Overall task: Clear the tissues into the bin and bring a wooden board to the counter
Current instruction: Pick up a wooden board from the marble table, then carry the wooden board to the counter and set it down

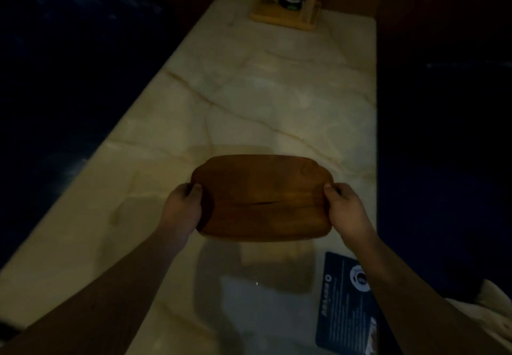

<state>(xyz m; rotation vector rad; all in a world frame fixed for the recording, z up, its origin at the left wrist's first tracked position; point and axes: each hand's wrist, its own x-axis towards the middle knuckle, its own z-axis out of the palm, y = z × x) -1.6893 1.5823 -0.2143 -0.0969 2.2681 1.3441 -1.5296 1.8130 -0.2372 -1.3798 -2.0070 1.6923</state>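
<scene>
Brown oval wooden board point(261, 199) held over the pale veined marble counter point(266, 91).
Left hand point(184, 206) and right hand point(347, 210) each clamp one end; no tissues or bin visible, setting down likely remains.

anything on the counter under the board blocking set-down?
Nothing visible. Both hands, left and right, hold the board by its ends over bare counter. The blue card lies nearer, to the right; the wooden stand sits at the far end.
</scene>
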